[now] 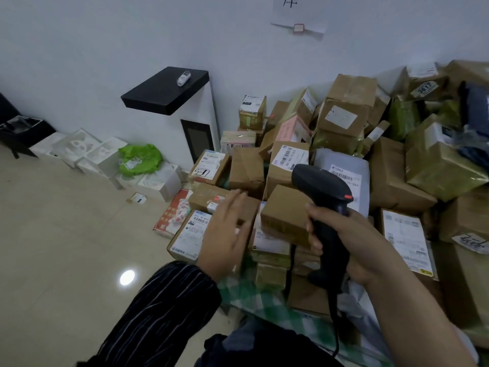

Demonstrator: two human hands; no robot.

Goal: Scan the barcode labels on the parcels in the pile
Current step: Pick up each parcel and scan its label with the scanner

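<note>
The pile of parcels (344,120) sits on the floor against the white wall, mostly brown cardboard boxes plus some green-wrapped ones, and it runs off the right edge so you can't see where it ends. Most labels are too blurry to read. The black barcode scanner (321,186) is held over the front of the pile, nose pointing away, so its scan window is hidden. Its head covers part of the label on a grey mailer bag (341,161). Just beside it on the left is a small plain brown box (284,211) with no label showing on top.

The right hand (354,247) has its fingers wrapped round the scanner's handle, with the cable hanging down below. The left hand (225,234), in a dark striped sleeve (164,308), is flat with fingers straight and together over a labelled box (189,234) at the pile's left front. It's smeared, so I can't tell if it's touching.

Further left there's a green bag (139,158) on white boxes (87,149), and a white cabinet (203,120).
</note>
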